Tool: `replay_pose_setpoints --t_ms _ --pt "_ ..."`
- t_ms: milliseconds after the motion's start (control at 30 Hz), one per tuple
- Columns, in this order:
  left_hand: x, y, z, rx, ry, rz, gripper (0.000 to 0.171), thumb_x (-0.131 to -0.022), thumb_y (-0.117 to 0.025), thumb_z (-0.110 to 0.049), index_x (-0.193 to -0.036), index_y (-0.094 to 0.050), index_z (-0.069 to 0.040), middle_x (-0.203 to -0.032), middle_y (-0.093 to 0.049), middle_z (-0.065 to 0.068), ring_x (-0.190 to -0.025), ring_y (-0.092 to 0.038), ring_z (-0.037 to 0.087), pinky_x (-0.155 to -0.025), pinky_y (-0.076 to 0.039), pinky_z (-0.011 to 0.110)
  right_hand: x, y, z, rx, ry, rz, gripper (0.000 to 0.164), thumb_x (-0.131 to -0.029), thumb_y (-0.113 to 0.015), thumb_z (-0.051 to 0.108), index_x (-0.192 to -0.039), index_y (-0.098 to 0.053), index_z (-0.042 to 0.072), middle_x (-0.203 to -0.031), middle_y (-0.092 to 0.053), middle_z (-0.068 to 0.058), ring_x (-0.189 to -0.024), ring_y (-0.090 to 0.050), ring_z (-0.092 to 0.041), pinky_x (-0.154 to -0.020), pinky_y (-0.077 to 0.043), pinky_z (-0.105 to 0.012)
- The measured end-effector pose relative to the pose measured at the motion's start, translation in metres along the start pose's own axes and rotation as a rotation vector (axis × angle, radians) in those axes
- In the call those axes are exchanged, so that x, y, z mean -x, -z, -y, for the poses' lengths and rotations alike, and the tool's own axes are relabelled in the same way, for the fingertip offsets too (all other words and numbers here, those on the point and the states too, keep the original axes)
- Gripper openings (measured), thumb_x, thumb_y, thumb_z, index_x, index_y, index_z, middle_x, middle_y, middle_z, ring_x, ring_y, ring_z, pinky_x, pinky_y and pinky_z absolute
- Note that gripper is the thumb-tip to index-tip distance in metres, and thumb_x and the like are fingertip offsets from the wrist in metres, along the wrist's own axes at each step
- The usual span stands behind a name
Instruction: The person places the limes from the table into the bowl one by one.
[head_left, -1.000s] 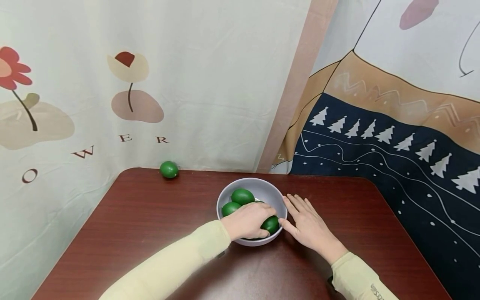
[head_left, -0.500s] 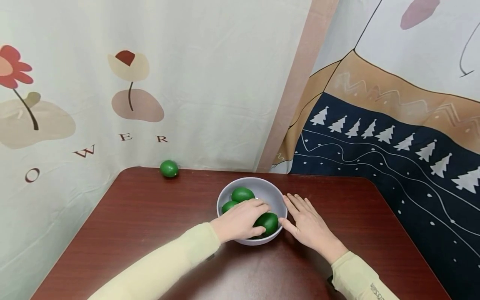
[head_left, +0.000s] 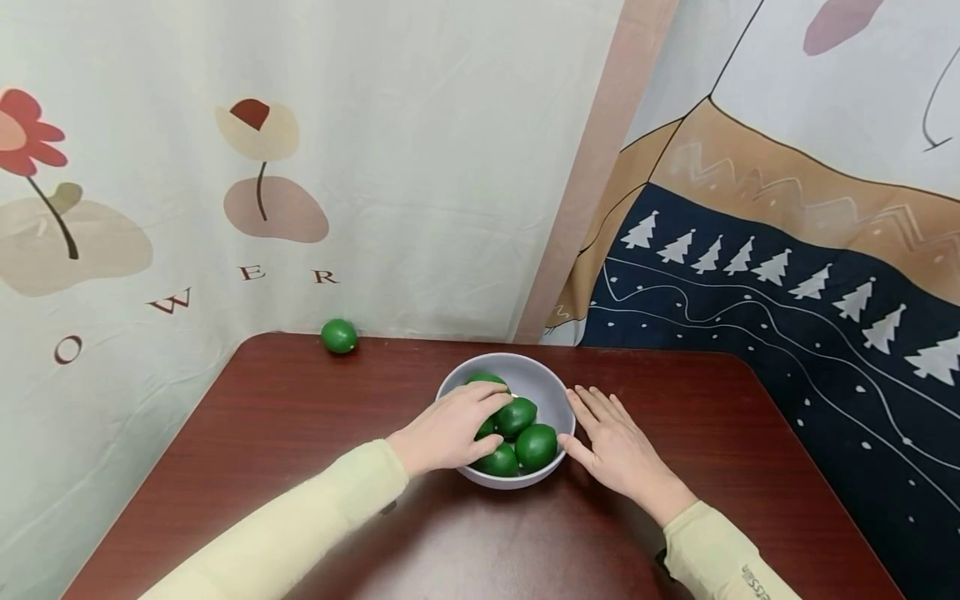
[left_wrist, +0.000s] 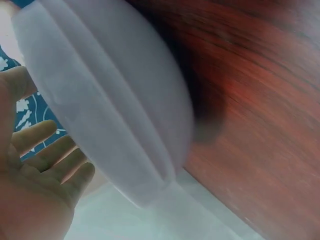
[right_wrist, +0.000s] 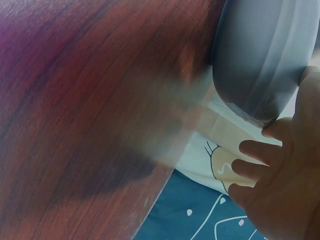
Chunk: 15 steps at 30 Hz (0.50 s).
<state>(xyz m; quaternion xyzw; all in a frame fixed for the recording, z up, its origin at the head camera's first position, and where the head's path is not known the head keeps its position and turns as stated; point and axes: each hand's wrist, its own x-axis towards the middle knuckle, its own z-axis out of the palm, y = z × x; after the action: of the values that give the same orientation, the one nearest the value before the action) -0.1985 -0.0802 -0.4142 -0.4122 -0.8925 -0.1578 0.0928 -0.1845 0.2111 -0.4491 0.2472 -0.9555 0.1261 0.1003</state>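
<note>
A grey bowl stands on the table with several green limes in it. Over its left side my left hand reaches across the rim, fingers spread and slightly bent, partly covering the limes there. In the left wrist view that palm faces the camera with nothing in it, beside the ribbed outside of the bowl. My right hand lies at the bowl's right side, thumb and index finger at the rim. The right wrist view shows its fingers extended and holding nothing.
Another lime sits at the far left edge of the dark red wooden table. Right behind that edge hang printed curtains, pale on the left and dark blue with white trees on the right.
My left hand has drawn back leftward from the bowl's right part, uncovering limes in the middle and front. The right hand has stayed at the rim.
</note>
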Motion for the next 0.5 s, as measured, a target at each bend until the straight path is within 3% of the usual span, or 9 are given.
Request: replay_pose_setpoints --t_ms 267,500 --pt "0.012 0.003 0.017 -0.024 0.002 -0.064 0.05 -0.09 -0.07 -0.021 -0.135 -0.063 0.0 -0.141 -0.06 0.017 -0.133 -0.055 0.032 -0.113 -0.044 0.047 0.0 -0.001 0.0 0.004 0.0 0.009 0.073 -0.099 -0.063 0.048 -0.153 -0.047 0.002 -0.156 -0.047 -0.022 -0.147 -0.04 -0.043 -0.12 -0.03 -0.06" --pt "0.025 0.006 0.028 -0.054 0.052 -0.066 0.054 -0.093 -0.071 -0.025 -0.139 -0.061 0.001 -0.144 -0.057 0.019 -0.135 -0.054 0.035 -0.113 -0.043 0.05 0.0 -0.001 0.0 0.002 -0.005 0.013 0.073 -0.099 -0.063 0.047 -0.153 -0.047 0.002 -0.156 -0.047 -0.022 -0.147 -0.04 -0.043 -0.12 -0.03 -0.06"
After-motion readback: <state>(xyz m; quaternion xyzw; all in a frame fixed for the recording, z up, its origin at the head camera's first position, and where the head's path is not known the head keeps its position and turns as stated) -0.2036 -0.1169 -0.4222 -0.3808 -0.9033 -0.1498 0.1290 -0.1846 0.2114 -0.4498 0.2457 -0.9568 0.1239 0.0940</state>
